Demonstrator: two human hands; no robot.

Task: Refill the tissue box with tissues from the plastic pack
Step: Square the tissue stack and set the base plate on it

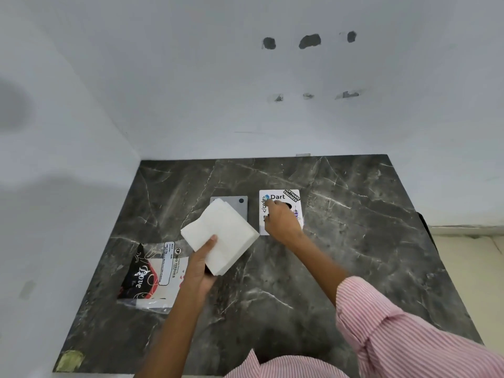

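Left hand: grips a stack of white tissues by its near corner, thumb on top, held above the worktop.
Right hand: laid on top of the tissue box, fingers stretched forward, with no curl round it visible.
Tissue box: white, stickered, mid-worktop toward the back edge; long axis runs front to back.
Key relation: box lies right of the stack and slightly farther back, just beside it; stack sits cornerwise to the box's sides.
Plastic pack: flat near the left edge, apparently emptied.
Grey plate: left of the box, partly hidden by the stack; role unclear.
Judgement: stack must travel right and square up — how the box opens cannot be told.
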